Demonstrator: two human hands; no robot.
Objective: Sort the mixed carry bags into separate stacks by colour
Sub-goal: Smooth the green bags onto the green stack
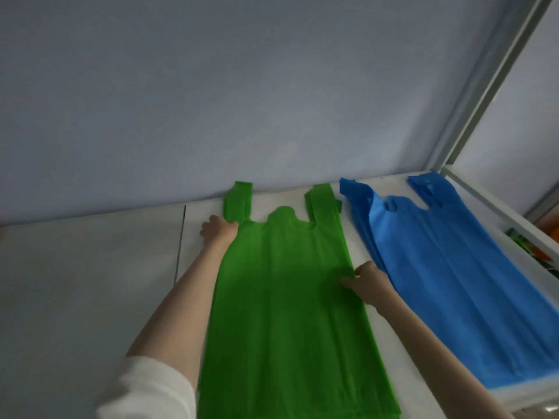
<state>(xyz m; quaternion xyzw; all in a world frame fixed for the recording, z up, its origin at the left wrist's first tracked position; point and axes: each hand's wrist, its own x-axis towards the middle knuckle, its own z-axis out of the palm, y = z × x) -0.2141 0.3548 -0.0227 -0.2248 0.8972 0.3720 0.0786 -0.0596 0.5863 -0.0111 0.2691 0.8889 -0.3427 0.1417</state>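
Observation:
A stack of green carry bags (284,297) lies flat in the middle of the white table (90,282), handles pointing at the wall. To its right lies a stack of blue carry bags (453,282), also flat, handles away from me. My left hand (219,232) grips the top green bag at its left edge just below the left handle. My right hand (367,284) pinches the same bag's right edge about halfway down, between the two stacks.
A plain grey-blue wall (242,101) runs along the table's far edge. A white metal frame post (490,95) rises at the right corner, and the table's right rim (514,219) drops off to colourful items below. A seam (180,243) splits the tabletop left of the green stack.

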